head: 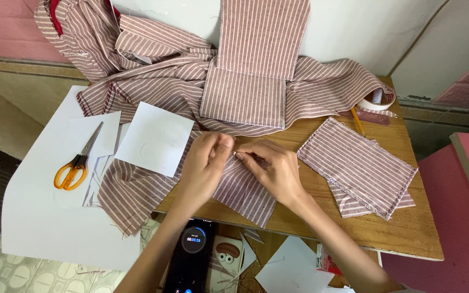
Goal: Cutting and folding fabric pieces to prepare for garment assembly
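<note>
Spreading across the wooden table (354, 228) lies a heap of red-and-white striped fabric (158, 70); a big white paper sheet (44, 217) hangs off the near-left edge; two sewn striped rectangles (356, 165) sit to the right; a white paper square (154, 138) lies just left of the hands; the left hand (204, 165) and right hand (275, 168) meet at centre, fingers pinched shut on a striped fabric piece (242, 190); orange-handled scissors (77, 163) rest on the paper.
</note>
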